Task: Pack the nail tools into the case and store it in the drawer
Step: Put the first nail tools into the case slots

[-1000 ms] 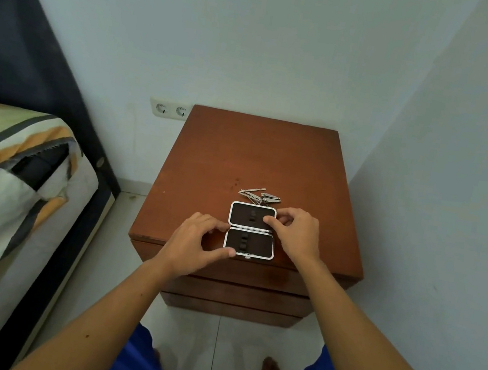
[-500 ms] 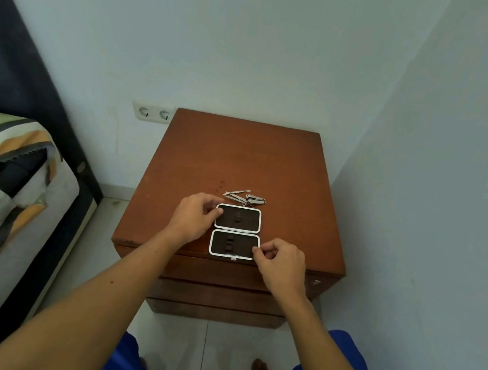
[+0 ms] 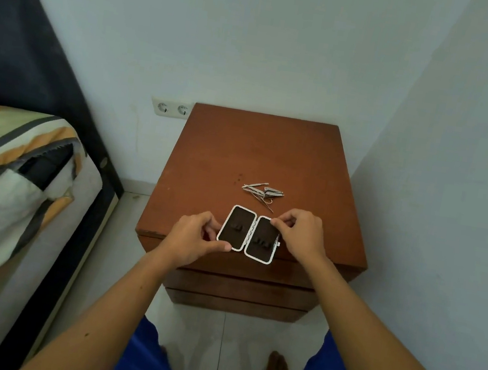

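Bare skin on white trim: the left hand (image 3: 197, 236) pinches the left edge of the open case (image 3: 248, 238), thumb at the near corner and fingers curled at its side, while the right hand (image 3: 300, 236) nips the far corner of the right half between thumb and forefinger, the other fingers folded in. Both hands are closed to a light pinch on the case and carry nothing else. The case lies spread flat, its two dark-lined halves side by side, hinge running away from the person, at the front edge of the brown wooden nightstand (image 3: 260, 152).

Just beyond the right hand sits the small heap of metal nail tools (image 3: 262, 191), crossed over one another and not yet packed (which piece is which is too small to tell). The drawers (image 3: 239, 290) below look shut.

The main risk, as I judge it, is the position: the right half reaches the very front lip, so a push or an uneven lift could tip the case to the floor. The tangled tools may drag each other when one is picked out. Thin pieces seated poorly in the holders could stop the halves from closing.
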